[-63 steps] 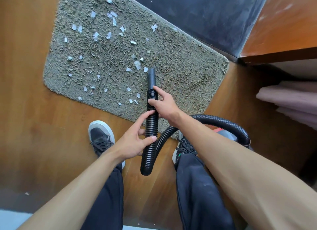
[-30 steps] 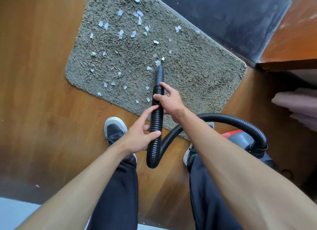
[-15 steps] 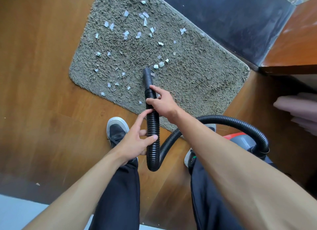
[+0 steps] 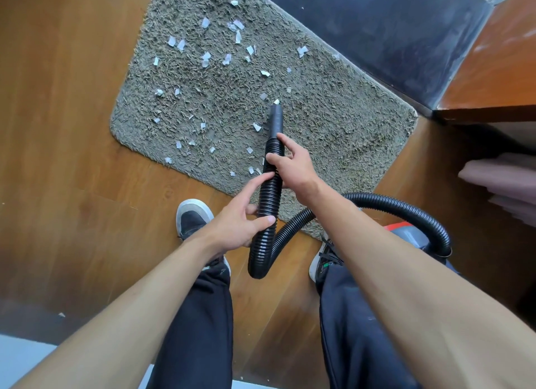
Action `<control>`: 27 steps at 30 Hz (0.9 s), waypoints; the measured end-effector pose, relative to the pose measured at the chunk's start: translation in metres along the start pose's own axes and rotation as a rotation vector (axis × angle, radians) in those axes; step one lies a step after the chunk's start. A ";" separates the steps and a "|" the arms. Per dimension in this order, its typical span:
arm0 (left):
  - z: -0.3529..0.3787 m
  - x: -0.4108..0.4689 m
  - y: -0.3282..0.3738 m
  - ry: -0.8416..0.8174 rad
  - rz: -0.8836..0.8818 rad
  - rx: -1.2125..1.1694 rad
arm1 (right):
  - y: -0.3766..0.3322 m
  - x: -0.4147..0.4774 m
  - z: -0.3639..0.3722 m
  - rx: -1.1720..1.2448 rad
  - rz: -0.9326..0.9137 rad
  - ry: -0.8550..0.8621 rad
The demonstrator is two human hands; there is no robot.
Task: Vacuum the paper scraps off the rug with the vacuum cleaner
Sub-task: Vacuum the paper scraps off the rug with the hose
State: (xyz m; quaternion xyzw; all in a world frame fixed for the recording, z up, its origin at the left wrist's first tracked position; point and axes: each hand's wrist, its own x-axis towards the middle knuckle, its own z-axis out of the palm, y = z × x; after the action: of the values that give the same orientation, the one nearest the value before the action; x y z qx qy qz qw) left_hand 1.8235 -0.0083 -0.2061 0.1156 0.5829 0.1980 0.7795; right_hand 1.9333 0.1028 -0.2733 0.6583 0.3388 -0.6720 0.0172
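Both hands are clamped on the black ribbed hose (image 4: 269,203). The right hand (image 4: 293,165) is gripping it high up, just below the smooth nozzle (image 4: 276,118), with the thumb lying across the ribs. The left hand (image 4: 237,226) is holding it lower down, thumb on the front and forefinger stretched up along the side. The hands are sitting apart, one above the other.

The nozzle is pointing down at the middle of the shaggy grey rug (image 4: 333,121); whether the tip is touching the pile cannot be told. One scrap is lying right at the tip. The paper scraps (image 4: 206,56) are lying scattered mainly over the rug's left and far parts.

Below the left hand the hose is looping back and arching right to the red and grey vacuum cleaner (image 4: 412,237), which is standing on the wooden floor (image 4: 58,127) to the person's right. The left shoe (image 4: 193,217) is resting on the floor just beside the rug's near edge.
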 end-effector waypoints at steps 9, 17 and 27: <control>-0.003 0.001 0.008 0.014 0.016 0.010 | -0.012 0.004 0.002 -0.005 -0.025 -0.031; -0.022 -0.006 0.004 0.085 0.031 -0.015 | -0.025 0.009 0.025 -0.074 -0.041 -0.097; -0.008 0.002 0.012 0.012 0.019 0.046 | -0.014 0.003 0.004 -0.038 -0.027 0.026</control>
State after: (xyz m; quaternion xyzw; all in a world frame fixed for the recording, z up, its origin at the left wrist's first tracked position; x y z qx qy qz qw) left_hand 1.8145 0.0030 -0.2053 0.1375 0.5910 0.1927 0.7712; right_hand 1.9226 0.1132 -0.2706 0.6619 0.3604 -0.6571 0.0162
